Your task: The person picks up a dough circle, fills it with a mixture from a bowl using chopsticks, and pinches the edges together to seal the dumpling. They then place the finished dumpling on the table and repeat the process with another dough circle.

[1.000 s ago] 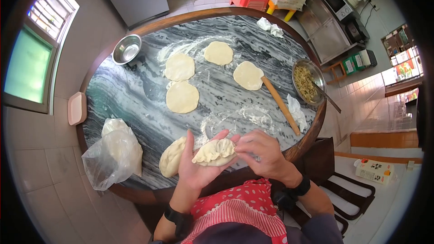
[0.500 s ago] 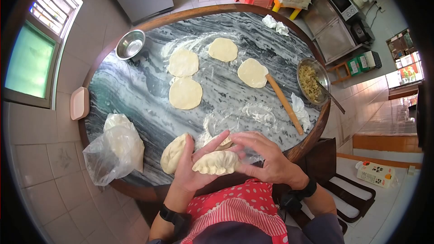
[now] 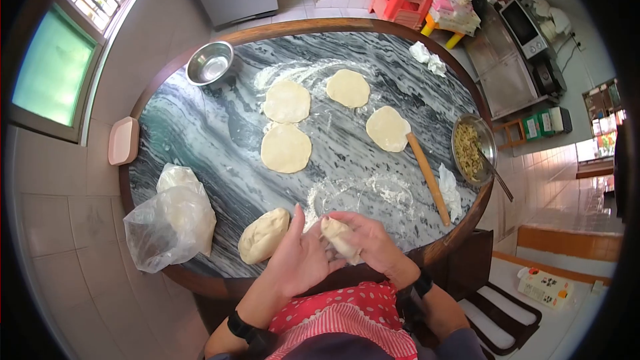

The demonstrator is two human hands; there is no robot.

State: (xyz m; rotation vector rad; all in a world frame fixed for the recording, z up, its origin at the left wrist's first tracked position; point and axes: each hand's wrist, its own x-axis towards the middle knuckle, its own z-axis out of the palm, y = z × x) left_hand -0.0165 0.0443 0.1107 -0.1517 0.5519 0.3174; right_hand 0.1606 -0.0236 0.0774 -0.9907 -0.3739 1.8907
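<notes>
A stuffed dumpling with a folded edge is tilted up in my right hand, whose fingers curl round it. Beside it, my left hand is open, palm turned up, thumb and fingers apart. Just left of that hand, a lump of dough lies at the table's near edge. Farther in, flat rounds of dough rest on the marble: one nearest me, another right behind it, a third toward the back, and one at the end of a wooden rolling pin.
Flour dusts the marble table. A plastic bag of dough lies at left, a steel bowl at back left. A bowl of filling with a utensil stands on the right rim, near crumpled tissue. A pink tray sits at the left edge.
The dumpling has gone from lying across my left palm to being held tilted in my right hand. My left hand is now free of it. The view has shifted slightly.
</notes>
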